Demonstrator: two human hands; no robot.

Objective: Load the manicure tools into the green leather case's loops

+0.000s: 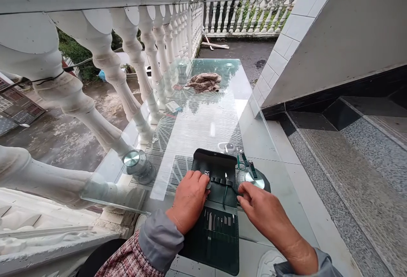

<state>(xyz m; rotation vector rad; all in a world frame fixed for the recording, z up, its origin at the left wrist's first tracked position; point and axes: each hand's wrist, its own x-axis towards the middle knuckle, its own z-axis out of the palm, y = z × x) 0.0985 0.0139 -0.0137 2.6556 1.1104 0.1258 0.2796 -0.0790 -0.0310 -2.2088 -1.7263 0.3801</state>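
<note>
A dark green manicure case [216, 251] lies unfolded on the glass table, with several small metal tools in its lower pocket. My left hand [190, 198] rests on the case's left side, fingers curled round something mostly hidden; a small silver end shows above the fingertips. At the row of loops is a pair of nippers [226, 186] with a silver tip and dark green handles. My right hand [263, 209] is at the case's right edge, thumb and forefinger pinched on one nipper handle. Beyond it lie green-handled scissors [241, 164] and two nail clippers [252, 169].
The glass table [270, 141] stands on round metal-topped legs [132, 158]. A crumpled brown cloth [205, 82] and a small card [173, 107] lie farther back. White balusters [127, 86] line the left; stone steps [337, 166] rise on the right.
</note>
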